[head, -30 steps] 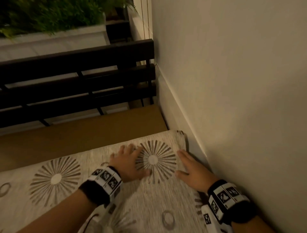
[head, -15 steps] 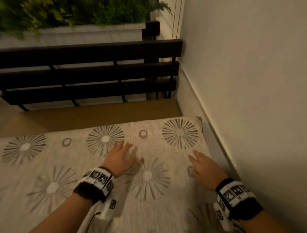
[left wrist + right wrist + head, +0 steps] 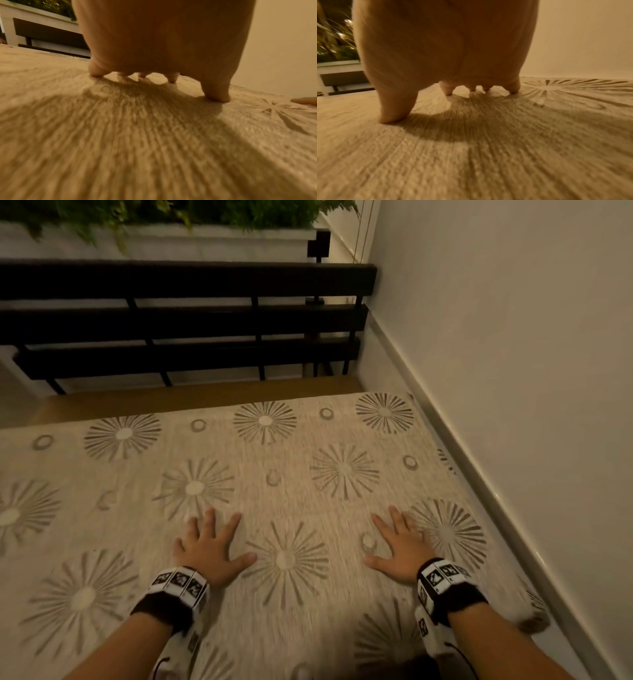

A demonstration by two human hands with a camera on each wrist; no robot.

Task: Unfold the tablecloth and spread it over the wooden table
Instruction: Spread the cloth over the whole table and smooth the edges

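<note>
Both our left hand [image 3: 209,549] and right hand [image 3: 400,549] press flat, fingers splayed, on the beige sunburst-patterned woven tablecloth [image 3: 291,474]; we should sweep outward evenly.

Wooden table [image 3: 191,402] mostly under tablecloth [image 3: 308,474]

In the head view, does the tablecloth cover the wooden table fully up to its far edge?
No, a bare strip of the wooden table shows beyond the far edge of the tablecloth.
</note>
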